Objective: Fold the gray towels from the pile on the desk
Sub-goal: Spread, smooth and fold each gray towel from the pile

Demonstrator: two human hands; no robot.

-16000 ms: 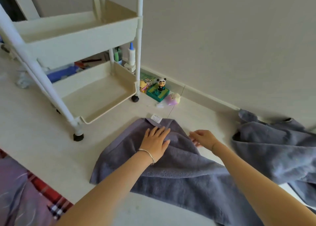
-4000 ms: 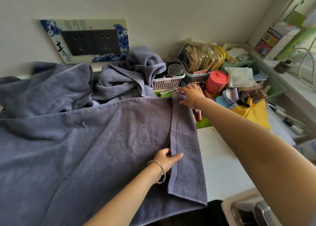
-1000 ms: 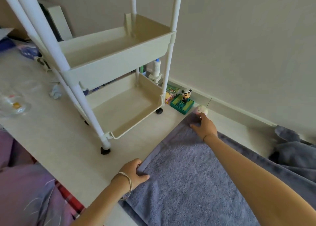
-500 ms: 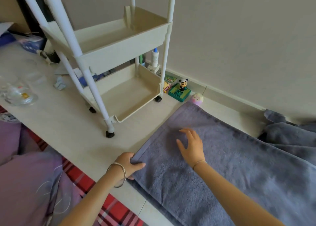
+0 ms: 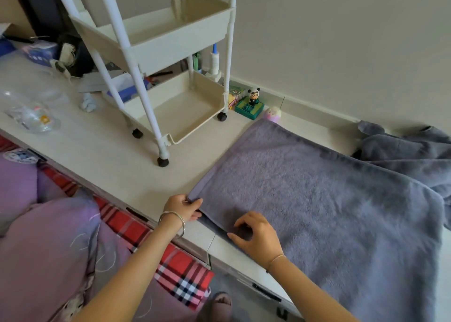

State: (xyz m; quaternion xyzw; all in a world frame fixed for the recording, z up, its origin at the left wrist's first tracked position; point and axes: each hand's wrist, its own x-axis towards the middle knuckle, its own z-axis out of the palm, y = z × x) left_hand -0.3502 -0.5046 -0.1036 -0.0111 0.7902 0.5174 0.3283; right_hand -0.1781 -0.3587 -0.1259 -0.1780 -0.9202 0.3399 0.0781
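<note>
A gray towel lies flat on the white desk, folded double, its left edge running from the wall toward me. My left hand pinches the towel's near left corner between thumb and fingers. My right hand sits just right of it on the near edge, fingers curled and pinching the towel's front edge. A pile of crumpled gray towels lies at the back right against the wall, touching the flat towel.
A cream rolling cart with two trays stands on the desk left of the towel. A panda figure on a green base and a small pink toy sit by the wall. Clear plastic packaging lies far left. Purple bedding and red plaid fabric lie below the desk edge.
My right hand has slid from the middle of the towel back to its near edge and curled onto it. My left hand keeps its grip on the near left corner.
</note>
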